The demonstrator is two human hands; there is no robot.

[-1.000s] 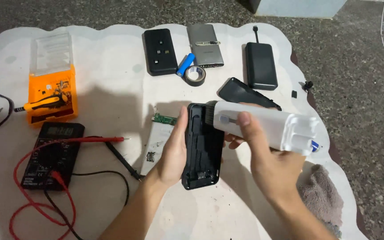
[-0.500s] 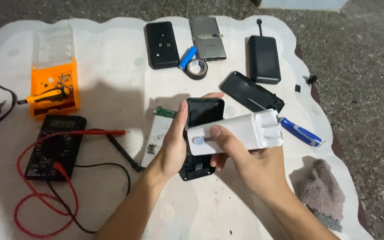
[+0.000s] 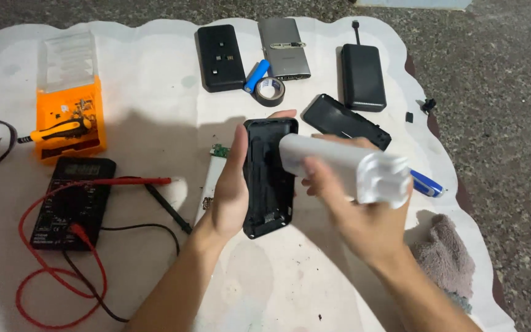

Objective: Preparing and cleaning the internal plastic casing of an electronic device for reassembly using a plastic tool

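- Head view: left hand (image 3: 232, 190) grips an empty black case shell (image 3: 270, 177) upright, fingers wrapped on its edge, above the white mat (image 3: 155, 92); right hand (image 3: 351, 209) clasps a white battery block (image 3: 345, 167).
- Change vs. half a sec ago: block has swung, its near end now blurred toward the camera, far end touching the shell's top; looks like lining up w/ the cavity.
- Nearby: multimeter (image 3: 72, 203) w/ red lead, orange screwdriver box (image 3: 72, 126), tape roll (image 3: 270, 92).

floor: grey speckled stone floor (image 3: 499, 92), visible far and right
cover: white scalloped sheet (image 3: 155, 80) spread over it, wrinkled, dirt specks
light: overhead, soft shadows
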